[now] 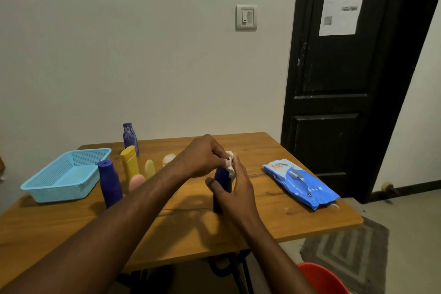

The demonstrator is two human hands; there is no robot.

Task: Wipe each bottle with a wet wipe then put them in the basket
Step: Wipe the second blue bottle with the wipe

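A dark blue bottle [220,180] stands upright in the middle of the wooden table [274,217]. My right hand [235,188] wraps around its side. My left hand [202,157] pinches a white wet wipe [230,159] against the bottle's top. The light blue basket [64,174] sits empty at the table's left. Between basket and hands stand a tall dark blue bottle [110,182], a yellow bottle [130,162], a smaller blue bottle [130,137] at the back, a pale yellow bottle [149,168], a pink one [136,181] and a whitish one [168,159], partly hidden by my left forearm.
A blue pack of wet wipes [300,182] lies at the table's right. A black door [346,74] stands behind the right corner. A grey patterned mat [346,248] and something red [319,278] are on the floor at the lower right.
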